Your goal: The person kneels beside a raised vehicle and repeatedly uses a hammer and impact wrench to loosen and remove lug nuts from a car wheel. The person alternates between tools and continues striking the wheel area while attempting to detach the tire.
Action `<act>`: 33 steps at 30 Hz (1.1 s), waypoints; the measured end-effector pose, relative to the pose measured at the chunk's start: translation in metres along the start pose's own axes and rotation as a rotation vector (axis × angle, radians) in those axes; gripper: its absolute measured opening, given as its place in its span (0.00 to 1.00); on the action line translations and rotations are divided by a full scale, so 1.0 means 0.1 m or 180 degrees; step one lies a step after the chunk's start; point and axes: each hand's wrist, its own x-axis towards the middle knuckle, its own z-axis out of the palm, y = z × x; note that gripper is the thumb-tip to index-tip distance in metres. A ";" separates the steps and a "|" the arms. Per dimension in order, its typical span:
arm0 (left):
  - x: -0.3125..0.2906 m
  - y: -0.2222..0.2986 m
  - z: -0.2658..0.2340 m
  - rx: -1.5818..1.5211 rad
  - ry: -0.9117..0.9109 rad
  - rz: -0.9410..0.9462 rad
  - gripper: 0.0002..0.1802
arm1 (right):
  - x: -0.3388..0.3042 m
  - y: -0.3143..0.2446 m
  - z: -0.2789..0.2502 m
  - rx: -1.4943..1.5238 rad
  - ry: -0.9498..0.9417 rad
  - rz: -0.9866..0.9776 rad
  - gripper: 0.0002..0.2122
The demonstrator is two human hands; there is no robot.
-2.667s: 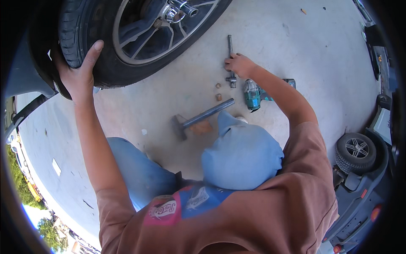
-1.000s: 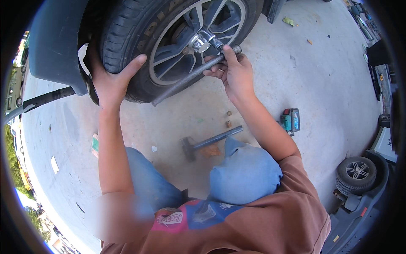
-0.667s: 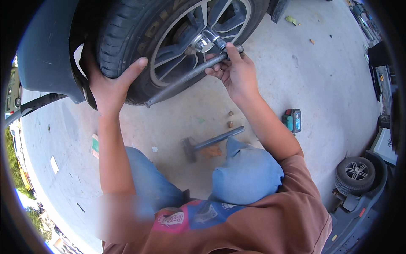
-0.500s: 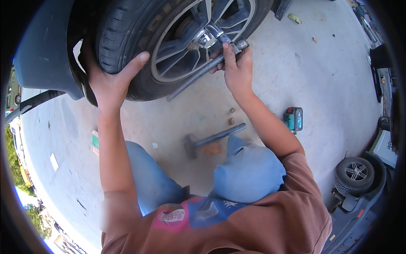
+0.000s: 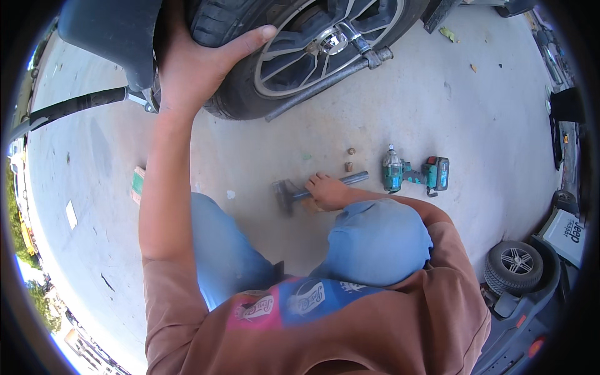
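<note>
My left hand (image 5: 194, 65) grips the tire (image 5: 232, 94) of a car wheel, its thumb stretched over the sidewall and its other fingers hidden behind the tread. Below, my right hand (image 5: 326, 189) closes over the handle of a sledgehammer (image 5: 284, 199) lying on the floor between my knees. A lug wrench (image 5: 359, 42) stays on the wheel near the shiny centre cap (image 5: 332, 41), with a long grey bar (image 5: 312, 89) slanting down to the left from its end. Neither hand touches the wrench.
A green cordless impact wrench (image 5: 394, 170) lies on the concrete floor right of the hammer. Two small lug nuts (image 5: 349, 167) sit just above the handle. A dark fender (image 5: 112, 37) overhangs at upper left. Another wheel (image 5: 514, 265) lies at far right, beside a bumper.
My right hand has left the lug wrench and come down onto the sledgehammer's handle. The wrench stays on the wheel. My left hand keeps to the tire; the view has shifted somewhat.
</note>
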 end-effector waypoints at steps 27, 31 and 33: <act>-0.62 -1.30 0.05 -0.1278 -0.0392 -0.0102 0.61 | -0.71 -1.39 -2.25 0.3298 0.1806 0.2035 0.19; -0.54 -1.16 0.12 -0.1673 -0.0430 -0.0472 0.62 | -0.41 -1.58 -2.24 0.3234 0.2493 0.2144 0.19; -0.50 -1.07 0.11 -0.1792 -0.0513 -0.0547 0.59 | -0.35 -1.65 -2.23 0.2864 0.2688 0.2072 0.18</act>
